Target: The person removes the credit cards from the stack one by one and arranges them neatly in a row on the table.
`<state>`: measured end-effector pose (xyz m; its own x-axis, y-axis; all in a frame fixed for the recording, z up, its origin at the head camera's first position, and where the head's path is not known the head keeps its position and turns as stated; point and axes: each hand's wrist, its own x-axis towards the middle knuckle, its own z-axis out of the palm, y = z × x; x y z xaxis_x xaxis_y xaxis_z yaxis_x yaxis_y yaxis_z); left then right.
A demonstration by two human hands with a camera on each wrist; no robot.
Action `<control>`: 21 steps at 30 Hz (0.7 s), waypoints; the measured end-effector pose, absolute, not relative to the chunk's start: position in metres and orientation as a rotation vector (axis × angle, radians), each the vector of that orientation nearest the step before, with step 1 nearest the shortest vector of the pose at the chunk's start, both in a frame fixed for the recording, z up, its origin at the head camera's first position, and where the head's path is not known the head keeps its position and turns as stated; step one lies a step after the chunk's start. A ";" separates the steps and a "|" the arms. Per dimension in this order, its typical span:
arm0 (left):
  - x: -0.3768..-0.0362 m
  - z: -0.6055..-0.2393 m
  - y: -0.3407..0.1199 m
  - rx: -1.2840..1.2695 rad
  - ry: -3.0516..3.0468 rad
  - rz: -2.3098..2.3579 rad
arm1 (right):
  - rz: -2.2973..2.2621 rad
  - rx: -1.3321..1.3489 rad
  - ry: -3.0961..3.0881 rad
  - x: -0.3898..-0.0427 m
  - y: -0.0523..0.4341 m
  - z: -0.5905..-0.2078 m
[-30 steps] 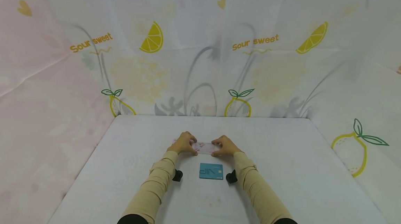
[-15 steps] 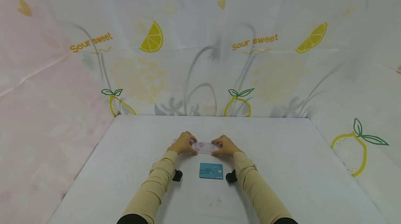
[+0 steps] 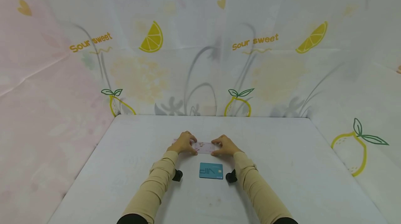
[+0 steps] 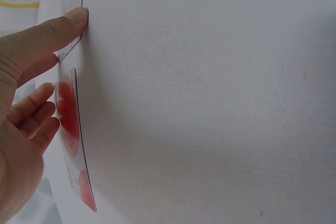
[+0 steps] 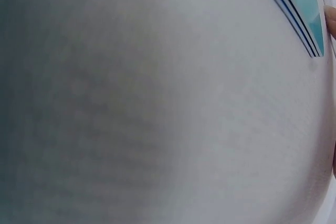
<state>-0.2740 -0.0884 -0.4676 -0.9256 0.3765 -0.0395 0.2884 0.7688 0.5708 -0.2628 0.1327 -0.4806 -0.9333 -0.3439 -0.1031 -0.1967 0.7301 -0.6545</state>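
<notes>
A pale card with a pink print (image 3: 205, 147) lies lengthwise between the two hands on the white table. My left hand (image 3: 183, 144) grips its left end, thumb on the near edge and forefinger on the far edge. At its right end, my right hand (image 3: 226, 145) holds the same two edges between thumb and finger. A second card, with red and pink blots (image 4: 67, 111), lies under the left hand's other fingers, mostly hidden in the head view. Closer to the body sits a teal card marked VIP (image 3: 211, 170); its layered edges (image 5: 291, 11) show a small stack in the right wrist view.
The white tabletop (image 3: 275, 168) ends at a back edge against a lemon-print cloth (image 3: 200, 71). Black wrist cameras (image 3: 232, 176) jut inward from both sleeves, on either side of the teal stack.
</notes>
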 end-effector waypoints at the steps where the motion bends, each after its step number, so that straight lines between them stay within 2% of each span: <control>1: -0.274 -0.468 -0.089 0.532 2.811 0.867 | -0.991 -0.430 2.713 -0.263 0.133 -0.481; 21: -0.274 -0.467 -0.091 0.570 2.811 0.873 | -1.008 -0.453 2.718 -0.265 0.132 -0.483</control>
<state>-0.2739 -0.0907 -0.4673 -0.9179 0.3960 -0.0236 0.3129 0.7593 0.5705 -0.2651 0.1323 -0.4833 -0.9313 -0.3539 -0.0860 -0.2124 0.7195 -0.6612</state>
